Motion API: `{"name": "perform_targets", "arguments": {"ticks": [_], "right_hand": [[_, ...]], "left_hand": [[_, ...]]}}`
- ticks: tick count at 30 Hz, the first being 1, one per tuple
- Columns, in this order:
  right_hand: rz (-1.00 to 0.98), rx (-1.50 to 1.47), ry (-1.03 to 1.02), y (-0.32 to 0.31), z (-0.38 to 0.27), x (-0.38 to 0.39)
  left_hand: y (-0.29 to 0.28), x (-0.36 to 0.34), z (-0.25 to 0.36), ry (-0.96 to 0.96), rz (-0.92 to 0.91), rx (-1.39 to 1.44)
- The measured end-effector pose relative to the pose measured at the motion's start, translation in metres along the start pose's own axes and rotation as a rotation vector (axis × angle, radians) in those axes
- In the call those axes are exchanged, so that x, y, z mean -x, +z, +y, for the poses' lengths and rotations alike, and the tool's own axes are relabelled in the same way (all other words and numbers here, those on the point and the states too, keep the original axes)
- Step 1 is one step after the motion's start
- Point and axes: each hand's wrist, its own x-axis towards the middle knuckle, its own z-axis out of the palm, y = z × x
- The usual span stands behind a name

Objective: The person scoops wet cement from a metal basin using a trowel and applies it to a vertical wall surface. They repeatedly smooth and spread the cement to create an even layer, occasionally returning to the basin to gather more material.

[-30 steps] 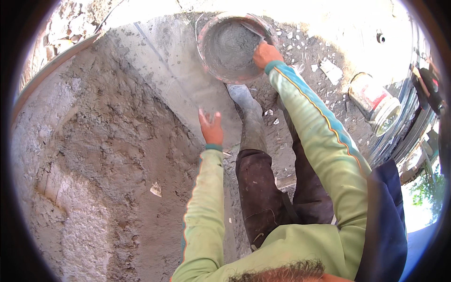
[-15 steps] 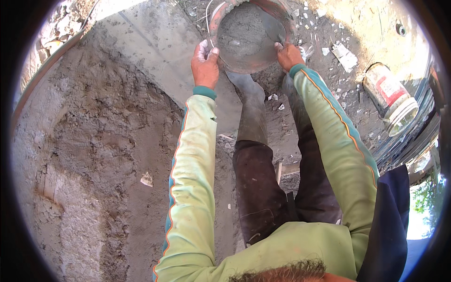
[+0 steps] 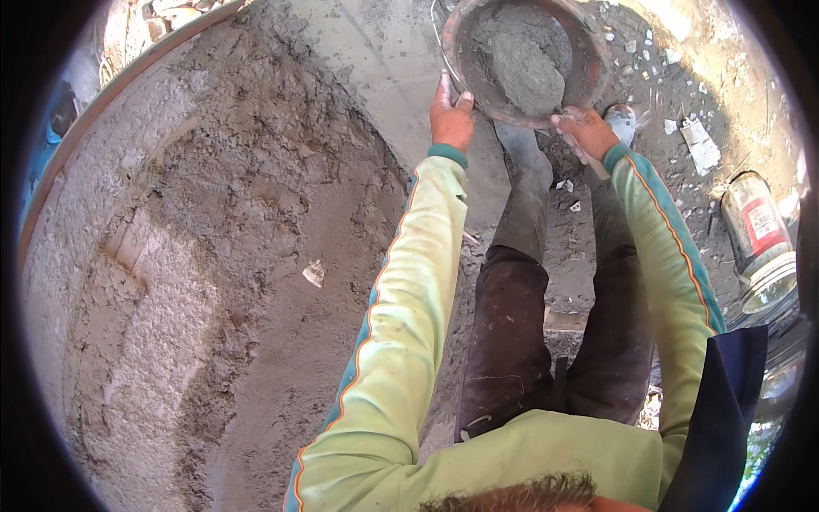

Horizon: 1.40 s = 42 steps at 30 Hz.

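Observation:
A round, mortar-smeared reddish bucket (image 3: 591,64) is at the top of the view, over the ground just beyond my feet. Wet grey mortar (image 3: 520,60) fills much of it, heaped toward its near side. My left hand (image 3: 452,118) is closed on the near left rim, beside the thin wire handle (image 3: 439,43). At the near right edge my right hand (image 3: 589,134) is closed, thumb on the rim and fingers curled below. A pale, stick-like piece shows under that palm; what it is I cannot make out.
To my left spreads a large bed of wet mortar (image 3: 281,188) with a curved raised edge (image 3: 111,94). A pale chip (image 3: 314,273) lies on it. On the right, a dirty white-and-red pail (image 3: 759,226) lies on its side near litter (image 3: 701,145) and scattered fragments.
My view has turned, so the bucket and both hands appear farther right. The mortar in the bucket now looks more heaped, and my right hand's curled fingers show below the rim.

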Motion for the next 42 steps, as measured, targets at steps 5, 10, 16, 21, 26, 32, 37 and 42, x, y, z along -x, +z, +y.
{"name": "perform_targets", "arguments": {"ticks": [5, 10, 16, 21, 26, 32, 37, 42], "right_hand": [[-0.242, -0.366, 0.019, 0.013, -0.041, 0.076], [-0.117, -0.634, -0.162, 0.053, -0.101, 0.145], [0.46, -0.625, -0.506, 0.171, -0.137, 0.175], [0.531, -0.387, -0.352, 0.358, -0.13, 0.108], [-0.316, -0.023, -0.321, 0.41, -0.106, 0.192], [-0.152, -0.085, -0.226, 0.346, -0.1, 0.096], [-0.394, -0.406, -0.066, 0.358, -0.149, -0.031], [-0.653, -0.445, -0.207, 0.381, -0.229, -0.086]], "left_hand": [[-0.013, 0.172, -0.041, 0.138, -0.084, -0.47], [-0.016, 0.341, 0.01, -0.16, -0.297, -0.709], [-0.011, 0.338, 0.009, -0.236, -0.181, -0.805], [0.012, 0.339, -0.03, -0.139, -0.136, -1.083], [0.0, 0.344, -0.024, -0.277, -0.1, -0.75], [-0.01, 0.37, -0.098, -0.123, -0.097, -0.586], [-0.023, 0.345, -0.036, -0.335, -0.112, -0.511], [-0.016, 0.358, -0.075, -0.191, -0.029, -0.495]]}}
